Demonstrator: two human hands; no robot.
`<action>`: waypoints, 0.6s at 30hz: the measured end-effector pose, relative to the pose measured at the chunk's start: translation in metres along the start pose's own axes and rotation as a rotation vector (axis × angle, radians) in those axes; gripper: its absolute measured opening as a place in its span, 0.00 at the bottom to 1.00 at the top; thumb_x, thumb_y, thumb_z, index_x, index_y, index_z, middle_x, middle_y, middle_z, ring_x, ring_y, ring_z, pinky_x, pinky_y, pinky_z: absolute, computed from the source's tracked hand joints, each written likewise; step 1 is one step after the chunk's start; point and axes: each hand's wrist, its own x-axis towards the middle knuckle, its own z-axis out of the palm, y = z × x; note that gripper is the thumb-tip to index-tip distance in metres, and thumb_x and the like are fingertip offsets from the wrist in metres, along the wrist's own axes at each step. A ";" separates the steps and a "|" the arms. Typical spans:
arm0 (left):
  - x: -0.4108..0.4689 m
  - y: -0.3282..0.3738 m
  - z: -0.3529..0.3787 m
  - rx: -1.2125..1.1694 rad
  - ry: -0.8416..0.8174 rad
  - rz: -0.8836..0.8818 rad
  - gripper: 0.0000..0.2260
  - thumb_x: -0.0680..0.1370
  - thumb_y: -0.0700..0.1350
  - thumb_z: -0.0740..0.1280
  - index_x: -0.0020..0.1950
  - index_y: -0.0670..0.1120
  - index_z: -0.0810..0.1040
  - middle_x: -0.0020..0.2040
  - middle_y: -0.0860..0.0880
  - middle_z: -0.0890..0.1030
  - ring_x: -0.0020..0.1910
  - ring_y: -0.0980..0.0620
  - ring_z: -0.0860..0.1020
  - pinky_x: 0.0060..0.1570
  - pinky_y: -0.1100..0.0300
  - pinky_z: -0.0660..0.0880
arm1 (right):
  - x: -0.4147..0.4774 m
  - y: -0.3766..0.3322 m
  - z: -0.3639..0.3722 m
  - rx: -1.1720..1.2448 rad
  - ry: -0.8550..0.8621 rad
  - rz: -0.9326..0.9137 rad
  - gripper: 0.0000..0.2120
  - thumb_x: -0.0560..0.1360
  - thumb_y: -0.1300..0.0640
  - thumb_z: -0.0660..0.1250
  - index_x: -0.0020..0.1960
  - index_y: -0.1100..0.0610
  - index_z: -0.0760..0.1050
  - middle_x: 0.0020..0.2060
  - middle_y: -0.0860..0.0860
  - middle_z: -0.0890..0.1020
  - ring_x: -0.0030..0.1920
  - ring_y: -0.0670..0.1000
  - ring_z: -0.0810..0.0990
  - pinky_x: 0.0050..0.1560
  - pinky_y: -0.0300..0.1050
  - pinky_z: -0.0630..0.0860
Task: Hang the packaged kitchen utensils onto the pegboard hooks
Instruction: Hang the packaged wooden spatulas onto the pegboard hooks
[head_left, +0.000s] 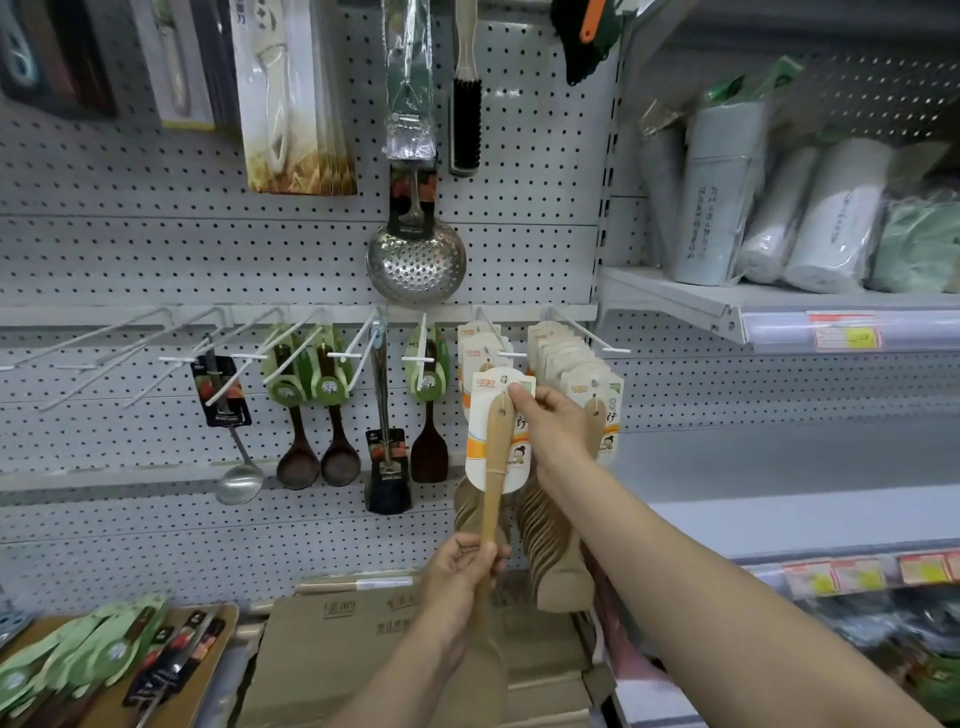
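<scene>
I hold a light wooden spatula (493, 478) with a white and orange card on its handle, upright in front of the pegboard (156, 249). My left hand (457, 577) grips the lower handle. My right hand (545, 421) pinches the top of the card just below the tip of a white hook (501, 345). Two cards of the same kind hang on that hook. The hook to the right (587, 335) carries several more of these spatulas. The spatula's blade is hidden behind my left forearm.
Dark wooden spoons (317, 415), a steel ladle (236, 441) and a skimmer (415, 254) hang to the left. Several bare hooks (104, 343) stick out at far left. Cardboard boxes (337, 639) and loose packaged utensils (104, 660) lie below. Shelves with rolled goods (779, 218) stand right.
</scene>
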 end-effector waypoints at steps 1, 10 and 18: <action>0.002 0.000 0.002 -0.005 -0.005 -0.004 0.05 0.79 0.38 0.67 0.54 0.40 0.78 0.47 0.44 0.87 0.44 0.52 0.83 0.47 0.57 0.77 | 0.003 -0.001 0.001 -0.014 0.006 0.008 0.08 0.77 0.54 0.73 0.48 0.59 0.82 0.44 0.53 0.86 0.43 0.50 0.81 0.46 0.42 0.78; 0.039 -0.004 0.005 -0.027 0.005 -0.042 0.05 0.80 0.39 0.67 0.54 0.41 0.79 0.48 0.44 0.87 0.48 0.50 0.84 0.45 0.60 0.78 | 0.041 0.014 0.019 0.012 0.067 0.060 0.10 0.78 0.53 0.72 0.54 0.58 0.80 0.49 0.52 0.85 0.51 0.53 0.82 0.56 0.48 0.79; 0.106 0.001 0.002 0.090 0.062 -0.067 0.03 0.78 0.44 0.71 0.49 0.46 0.81 0.47 0.45 0.85 0.46 0.48 0.81 0.44 0.56 0.74 | 0.074 0.021 0.041 0.025 0.106 0.074 0.06 0.80 0.55 0.69 0.45 0.52 0.79 0.47 0.54 0.85 0.49 0.57 0.83 0.59 0.58 0.79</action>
